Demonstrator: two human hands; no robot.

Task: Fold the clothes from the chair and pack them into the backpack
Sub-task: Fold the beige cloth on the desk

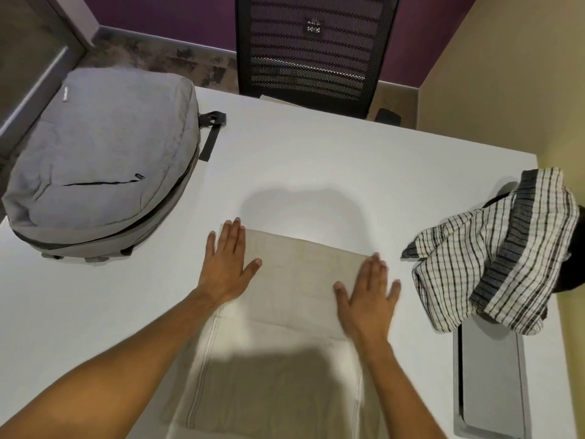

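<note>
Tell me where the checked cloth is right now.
In the head view the checked cloth hangs draped over something dark at the table's right edge, right of the right hand and the beige cloth.

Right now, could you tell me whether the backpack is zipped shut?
Cannot tell: the backpack shows only its closed front pocket; the main zip is hidden.

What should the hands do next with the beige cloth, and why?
Probably fold it once more toward the person. Both the left hand and the right hand lie flat on the beige cloth, which looks too long for the closed grey backpack.
</note>
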